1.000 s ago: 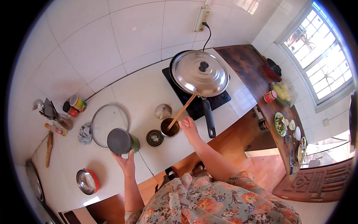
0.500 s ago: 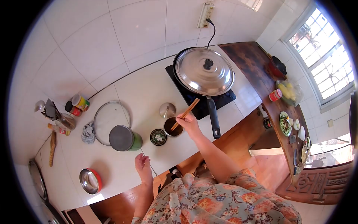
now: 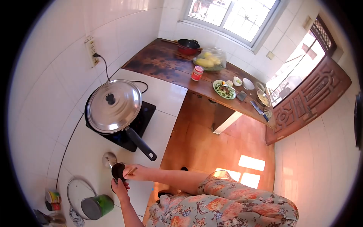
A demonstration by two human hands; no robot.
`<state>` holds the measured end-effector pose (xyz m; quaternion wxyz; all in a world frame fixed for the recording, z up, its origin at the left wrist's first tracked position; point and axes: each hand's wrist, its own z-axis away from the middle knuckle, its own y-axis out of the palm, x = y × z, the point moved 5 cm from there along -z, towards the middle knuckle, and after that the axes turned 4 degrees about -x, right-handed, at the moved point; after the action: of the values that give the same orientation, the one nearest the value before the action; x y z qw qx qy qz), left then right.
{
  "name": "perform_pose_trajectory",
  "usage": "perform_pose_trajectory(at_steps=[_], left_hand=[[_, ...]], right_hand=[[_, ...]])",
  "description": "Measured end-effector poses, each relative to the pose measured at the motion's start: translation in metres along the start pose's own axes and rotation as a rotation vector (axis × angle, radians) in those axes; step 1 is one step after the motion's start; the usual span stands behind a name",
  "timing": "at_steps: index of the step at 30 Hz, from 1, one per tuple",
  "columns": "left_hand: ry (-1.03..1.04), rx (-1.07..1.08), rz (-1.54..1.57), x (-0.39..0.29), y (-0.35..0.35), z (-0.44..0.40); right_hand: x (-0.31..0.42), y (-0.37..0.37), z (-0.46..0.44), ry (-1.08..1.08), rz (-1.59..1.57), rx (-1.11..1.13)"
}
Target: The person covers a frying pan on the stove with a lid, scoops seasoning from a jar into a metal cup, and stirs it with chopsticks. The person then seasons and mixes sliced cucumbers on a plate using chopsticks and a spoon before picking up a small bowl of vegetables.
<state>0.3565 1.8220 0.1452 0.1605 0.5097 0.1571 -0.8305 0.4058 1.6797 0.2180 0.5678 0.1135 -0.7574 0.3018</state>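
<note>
Chopsticks mostly hidden by right hand, pan interior under lid, utensils cut off at bottom

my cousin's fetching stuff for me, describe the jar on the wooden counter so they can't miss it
Find the window, then the dark wooden counter below it. Near the counter's front edge, just in front of the clear bag of yellow produce, stands the jar. It is narrow and upright with a red label, unlike the wide red pot behind it.

Both hands close together, fingers curled
</note>
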Motion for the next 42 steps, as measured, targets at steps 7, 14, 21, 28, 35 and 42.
perform_pose_trajectory(at_steps=[7,14,21,28,35,42], left_hand=[[-0.031,-0.038,-0.077,-0.007,-0.001,0.000],[-0.059,-0.034,-0.093,-0.005,-0.003,0.029],[-0.043,-0.123,-0.081,-0.016,-0.013,0.070],[-0.160,-0.181,-0.059,0.004,-0.037,0.122],[-0.163,-0.152,-0.085,0.010,-0.038,0.144],[-0.166,-0.021,-0.141,0.005,0.004,0.150]], right_hand=[[0.003,-0.003,0.017,-0.052,-0.036,-0.043],[0.013,-0.007,0.039,-0.052,0.038,-0.063],[0.034,-0.012,0.061,-0.090,-0.037,0.003],[0.058,0.009,0.093,-0.149,-0.095,0.158],[0.067,-0.004,0.105,-0.177,-0.100,0.194],[0.072,-0.054,0.123,0.021,-0.041,0.050]])
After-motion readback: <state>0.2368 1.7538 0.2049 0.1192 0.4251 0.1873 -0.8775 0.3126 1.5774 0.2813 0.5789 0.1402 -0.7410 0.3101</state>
